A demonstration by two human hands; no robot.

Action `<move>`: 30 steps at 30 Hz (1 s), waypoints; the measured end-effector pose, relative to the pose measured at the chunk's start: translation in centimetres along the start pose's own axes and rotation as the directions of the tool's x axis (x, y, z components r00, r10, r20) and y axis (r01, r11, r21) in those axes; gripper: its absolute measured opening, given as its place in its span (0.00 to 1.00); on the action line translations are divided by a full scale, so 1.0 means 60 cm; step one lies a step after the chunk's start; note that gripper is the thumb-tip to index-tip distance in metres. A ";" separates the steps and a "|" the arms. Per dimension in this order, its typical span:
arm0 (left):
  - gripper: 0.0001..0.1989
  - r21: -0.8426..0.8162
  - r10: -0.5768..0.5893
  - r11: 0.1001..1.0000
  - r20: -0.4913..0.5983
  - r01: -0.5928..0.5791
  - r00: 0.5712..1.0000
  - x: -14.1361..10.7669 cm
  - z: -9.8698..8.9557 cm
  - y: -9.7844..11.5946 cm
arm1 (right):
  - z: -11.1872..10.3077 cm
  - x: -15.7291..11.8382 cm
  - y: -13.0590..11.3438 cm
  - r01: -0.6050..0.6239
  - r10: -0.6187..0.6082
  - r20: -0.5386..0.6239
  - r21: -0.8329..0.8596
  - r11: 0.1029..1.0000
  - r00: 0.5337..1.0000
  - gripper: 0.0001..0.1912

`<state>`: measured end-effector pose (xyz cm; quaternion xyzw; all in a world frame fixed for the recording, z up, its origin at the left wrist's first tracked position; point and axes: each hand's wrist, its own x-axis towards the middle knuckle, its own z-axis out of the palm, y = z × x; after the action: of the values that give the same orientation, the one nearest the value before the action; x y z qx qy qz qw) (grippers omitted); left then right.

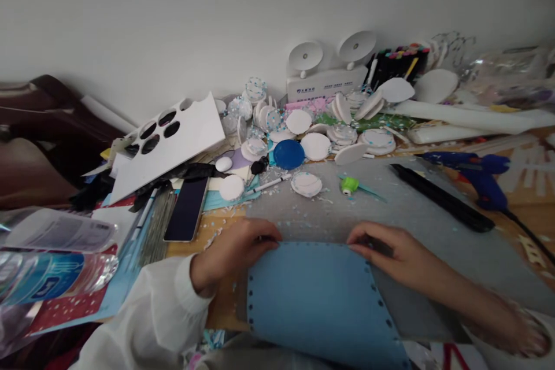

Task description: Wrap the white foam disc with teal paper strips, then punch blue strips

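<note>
A blue sheet [323, 300] with small dark marks or holes along its edges hangs over the near edge of the table in front of me. My left hand [243, 248] pinches its top left corner between thumb and fingers. At the top right corner, my right hand [390, 248] grips it the same way. Beneath and beyond the sheet lies a grey mat [295, 217] strewn with tiny scraps. Closest past the hands are a white foam disc [306, 184] and a small bright green object [349, 186] with a thin teal piece.
White foam discs and a blue disc [288, 154] crowd the back. On the right lie a black cutter-like tool [442, 196] and a blue glue gun [481, 170]. A phone [186, 208], plastic bottles [60, 277] and a foam board with round holes [173, 144] are on the left.
</note>
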<state>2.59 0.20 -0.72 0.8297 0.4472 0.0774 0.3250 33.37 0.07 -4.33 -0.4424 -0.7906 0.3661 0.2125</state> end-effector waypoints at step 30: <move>0.18 0.442 0.377 0.858 -0.194 -0.262 0.906 -0.059 0.082 -0.016 | 0.073 0.014 0.001 0.528 -0.579 0.099 -0.554 0.643 0.809 0.19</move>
<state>1.90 -4.51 -4.57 0.9230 0.3486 0.1499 0.0631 30.05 -0.92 -7.18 -0.2368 -0.9485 0.0170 0.2100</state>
